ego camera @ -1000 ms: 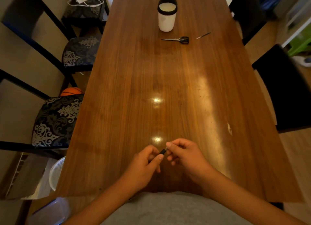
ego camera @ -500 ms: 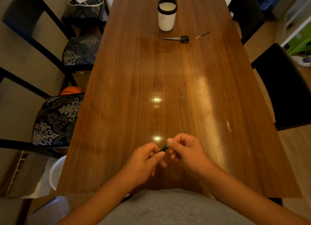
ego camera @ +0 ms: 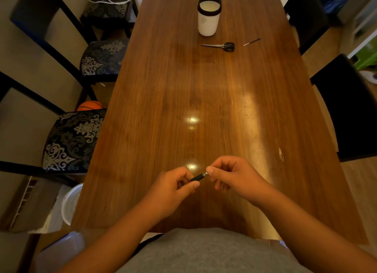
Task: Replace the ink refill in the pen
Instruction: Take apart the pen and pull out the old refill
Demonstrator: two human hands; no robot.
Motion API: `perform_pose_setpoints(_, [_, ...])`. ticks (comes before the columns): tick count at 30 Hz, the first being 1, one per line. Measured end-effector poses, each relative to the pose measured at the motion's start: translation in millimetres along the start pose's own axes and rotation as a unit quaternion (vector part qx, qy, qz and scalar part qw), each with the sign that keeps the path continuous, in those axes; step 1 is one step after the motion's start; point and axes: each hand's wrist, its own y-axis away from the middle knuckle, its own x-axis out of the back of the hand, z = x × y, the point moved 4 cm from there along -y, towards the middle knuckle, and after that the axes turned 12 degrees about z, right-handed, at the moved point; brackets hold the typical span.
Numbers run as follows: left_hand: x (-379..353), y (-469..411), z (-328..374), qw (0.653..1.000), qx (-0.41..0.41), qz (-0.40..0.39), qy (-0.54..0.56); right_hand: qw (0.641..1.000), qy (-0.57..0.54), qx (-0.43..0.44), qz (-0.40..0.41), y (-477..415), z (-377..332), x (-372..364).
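Near the front edge of the table (ego camera: pixel 163 85), just above the wood, the pen (ego camera: pixel 198 177) is held between both hands. The left hand (ego camera: pixel 173 188) is curled round the dark barrel, thumb and fingers closed on it, so most of the barrel is hidden. The right hand (ego camera: pixel 232 174) is pinched on the pale metal end, thumb tip against it, with the other fingers curled under. Only a short dark section and the pale collar are seen between the two grips. No gap between the parts is visible and no refill is seen drawn out. Whether the joint is loosened cannot be told.

Far up the table, scissors (ego camera: pixel 221 46) lie flat. A thin rod (ego camera: pixel 252 41) is noted near their right, apart from them. It is judged a likely refill, but it is too small to confirm, and new or spent cannot be told. A white cup (ego camera: pixel 209 20) stands beyond the scissors. Patterned chairs (ego camera: pixel 73 138) are ranged along the left side, with an orange ball (ego camera: pixel 90 105) below.

The task is judged to be at an early stage, with the pen gripped for opening. A final closing twist cannot be excluded. If early, what remains is parting the barrel, withdrawing the old refill, inserting the new one and closing.
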Motion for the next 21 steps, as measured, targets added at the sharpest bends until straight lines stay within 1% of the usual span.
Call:
perform_pose_setpoints(4, [4.1, 0.9, 2.5, 0.998, -0.042, 0.023, -0.040, 0.996, 0.086, 0.034, -0.019, 0.1, -4.1, -1.8])
perform_pose_setpoints(7, [3.7, 1.1, 0.6, 0.998, -0.045, 0.018, -0.041, 0.990, 0.131, 0.051, -0.017, 1.3, -3.4, -3.6])
perform_pose_setpoints(11, [2.0, 3.3, -3.6, 0.999, -0.031, -0.003, -0.040, 0.989, 0.129, 0.058, -0.029, 2.7, -1.8, -3.9])
perform_pose_setpoints(17, [0.2, 4.6, -1.9, 0.999, -0.020, 0.026, -0.029, 0.988, 0.147, 0.055, -0.008, 3.6, 0.7, -1.0])
perform_pose_setpoints(21, [-1.3, 5.4, -0.2, 0.999, -0.021, 0.018, -0.039, 0.984, 0.163, 0.065, -0.008, 4.2, 1.0, 0.3])
